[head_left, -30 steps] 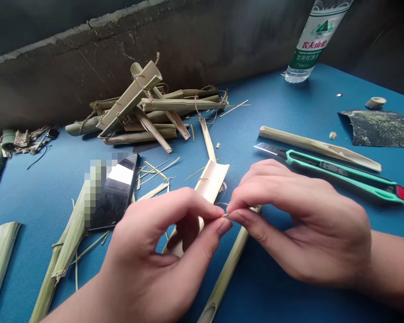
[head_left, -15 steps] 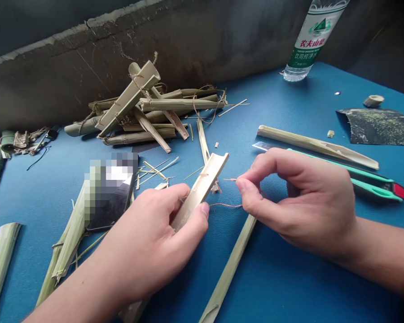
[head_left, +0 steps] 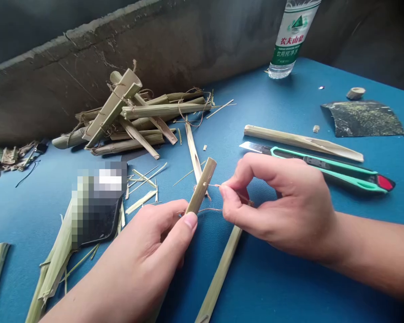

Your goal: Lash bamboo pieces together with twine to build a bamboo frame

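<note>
Blue mat (head_left: 289, 103) bears a bamboo pile (head_left: 128, 121), tied with twine, against the concrete wall (head_left: 155, 45). Water bottle (head_left: 284, 40) at far edge. Utility knife (head_left: 340, 168), green handle, blade out, lies just beside a split slat (head_left: 303, 142). Dark sandpaper (head_left: 362, 119) right, stub (head_left: 356, 93) just above. Pixelated phone (head_left: 97, 211) left, among slivers (head_left: 144, 179).

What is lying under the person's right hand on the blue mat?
A long bamboo strip lies on the mat and runs under the right hand; the hand covers its upper end, so that end cannot be seen. The hand pinches a thin fibre cord.
</note>
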A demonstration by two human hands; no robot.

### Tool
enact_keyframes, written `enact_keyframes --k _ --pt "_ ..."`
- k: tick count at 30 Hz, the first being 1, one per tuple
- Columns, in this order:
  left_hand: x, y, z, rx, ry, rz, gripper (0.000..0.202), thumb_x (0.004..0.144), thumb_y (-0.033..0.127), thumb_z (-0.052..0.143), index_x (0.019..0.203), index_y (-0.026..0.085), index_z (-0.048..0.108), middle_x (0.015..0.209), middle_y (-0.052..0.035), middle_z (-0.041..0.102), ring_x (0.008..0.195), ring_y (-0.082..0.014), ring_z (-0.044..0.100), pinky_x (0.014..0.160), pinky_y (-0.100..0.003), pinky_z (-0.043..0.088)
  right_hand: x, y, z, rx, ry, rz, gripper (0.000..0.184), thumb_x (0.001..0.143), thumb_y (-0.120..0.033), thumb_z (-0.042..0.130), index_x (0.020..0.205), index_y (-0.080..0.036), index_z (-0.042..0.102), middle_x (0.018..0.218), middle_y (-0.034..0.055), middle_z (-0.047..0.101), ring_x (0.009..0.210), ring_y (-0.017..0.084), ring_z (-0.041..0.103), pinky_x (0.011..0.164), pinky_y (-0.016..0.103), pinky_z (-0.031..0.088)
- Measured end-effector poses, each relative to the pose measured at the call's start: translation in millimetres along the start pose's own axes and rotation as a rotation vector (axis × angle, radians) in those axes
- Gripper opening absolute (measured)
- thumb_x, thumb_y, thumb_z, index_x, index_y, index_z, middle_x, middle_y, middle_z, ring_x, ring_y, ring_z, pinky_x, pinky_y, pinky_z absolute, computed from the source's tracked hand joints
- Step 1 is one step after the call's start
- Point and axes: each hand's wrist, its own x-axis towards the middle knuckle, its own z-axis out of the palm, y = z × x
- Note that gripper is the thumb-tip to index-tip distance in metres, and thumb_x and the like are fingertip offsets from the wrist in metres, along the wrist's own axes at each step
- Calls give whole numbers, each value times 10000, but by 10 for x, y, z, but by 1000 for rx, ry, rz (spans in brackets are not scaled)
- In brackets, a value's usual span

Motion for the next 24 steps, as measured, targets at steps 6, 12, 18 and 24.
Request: enact_keyframes --k 6,12,18,24 --pt "-12 -25 6 -41 -24 -3 428 1088 516 454 770 233 497 769 26 672 671 -166 582 593 -289 415 -16 -20 -8 -12 -17 33 219 828 -62 764 742 -196 614 687 -44 657 573 85 560 575 263 491" --pt "3 5 18 -29 -15 22 414 1088 505 460 786 237 550 728 31 642 664 -161 559 587 -265 433 -25 -36 -13 -34 -24 56 199 841 -68 760 740 -188 637 685 -40 673 566 80 572 561 259 492" --pt "12 20 7 8 3 34 420 1066 516 500 775 233 608 695 13 647 671 -172 595 548 -253 429 -11 -35 -11 -16 -45 66 191 866 -89 761 751 -197 653 693 -40 689 573 89 592 570 259 504" --pt "12 16 2 28 28 42 426 1061 536 504 824 234 688 691 11 666 609 -162 572 541 -245 459 -13 -43 -13 -15 -39 74 197 869 -87 763 749 -200 655 683 -40 686 566 93 588 567 261 502"
